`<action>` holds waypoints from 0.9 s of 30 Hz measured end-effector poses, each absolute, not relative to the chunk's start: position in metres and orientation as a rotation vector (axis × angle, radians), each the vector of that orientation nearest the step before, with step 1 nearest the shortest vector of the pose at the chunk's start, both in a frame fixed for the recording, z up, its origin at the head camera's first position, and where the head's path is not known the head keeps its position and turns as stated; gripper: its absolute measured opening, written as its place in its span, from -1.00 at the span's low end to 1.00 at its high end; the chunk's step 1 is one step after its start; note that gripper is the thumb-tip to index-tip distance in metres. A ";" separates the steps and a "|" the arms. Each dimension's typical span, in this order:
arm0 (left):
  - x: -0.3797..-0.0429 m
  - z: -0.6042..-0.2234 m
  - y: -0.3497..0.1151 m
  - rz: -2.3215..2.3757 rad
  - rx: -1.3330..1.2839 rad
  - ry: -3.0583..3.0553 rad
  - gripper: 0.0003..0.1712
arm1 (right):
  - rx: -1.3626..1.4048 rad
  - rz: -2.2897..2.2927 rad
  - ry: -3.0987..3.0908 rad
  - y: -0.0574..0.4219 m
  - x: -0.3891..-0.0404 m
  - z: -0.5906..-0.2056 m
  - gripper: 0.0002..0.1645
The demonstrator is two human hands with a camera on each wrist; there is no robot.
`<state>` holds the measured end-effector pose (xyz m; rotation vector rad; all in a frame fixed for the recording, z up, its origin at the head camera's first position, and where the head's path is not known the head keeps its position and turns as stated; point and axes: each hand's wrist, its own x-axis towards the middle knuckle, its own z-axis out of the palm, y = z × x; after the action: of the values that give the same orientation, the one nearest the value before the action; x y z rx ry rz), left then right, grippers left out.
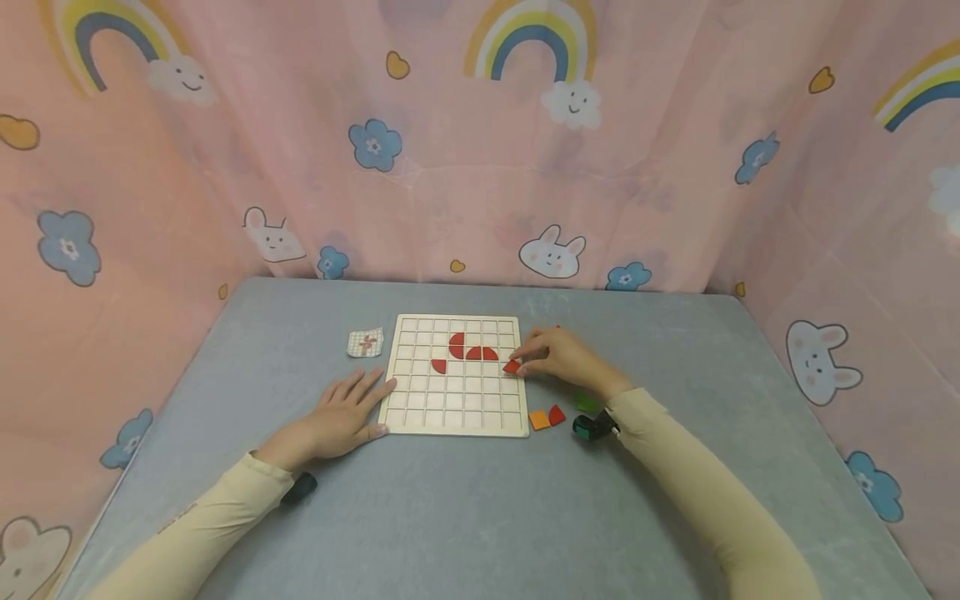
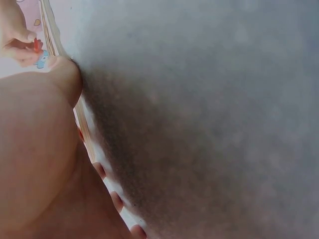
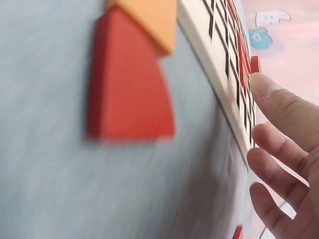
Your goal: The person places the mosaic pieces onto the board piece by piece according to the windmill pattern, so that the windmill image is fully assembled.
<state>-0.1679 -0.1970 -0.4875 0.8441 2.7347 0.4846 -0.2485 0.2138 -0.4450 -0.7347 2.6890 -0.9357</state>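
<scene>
A square wooden grid board (image 1: 457, 433) lies on the grey table. My left hand (image 1: 341, 423) rests flat at its left edge, fingers straight, the fingertips and thumb touching or close to the rim. At the board's right edge my right hand (image 1: 562, 357) pinches a red quarter-circle tile (image 1: 512, 366) between thumb and fingers; the right wrist view shows this tile (image 3: 255, 63) raised at the thumb tip. Several red quarter-circle tiles (image 1: 473, 353) sit in the middle cells, and a single red tile (image 1: 439, 366) lies apart to their left.
A small pattern card (image 1: 365, 342) lies left of the board. Right of the board are an orange square tile (image 1: 539, 420) touching a red quarter-circle tile (image 1: 557, 415), and a green tile (image 1: 587, 403) partly under the right forearm. Pink patterned curtain (image 1: 450, 208) surrounds the table.
</scene>
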 end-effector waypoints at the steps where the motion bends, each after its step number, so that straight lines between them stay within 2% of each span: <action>1: -0.168 -0.488 -0.197 0.487 0.845 2.735 -0.13 | -0.737 -0.949 2.678 0.209 -0.250 -0.446 -0.68; 10: -0.166 -0.485 -0.196 0.499 0.837 2.738 -0.13 | -0.894 -0.926 2.644 0.176 -0.262 -0.448 -0.67; 27: -0.164 -0.477 -0.195 0.543 0.832 2.716 -0.13 | -1.015 -0.872 2.635 0.140 -0.273 -0.452 -0.68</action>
<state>-0.1635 -0.1947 -0.4770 0.8324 2.7163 0.5429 -0.2729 0.1401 -0.4522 -1.0146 2.6348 -0.8718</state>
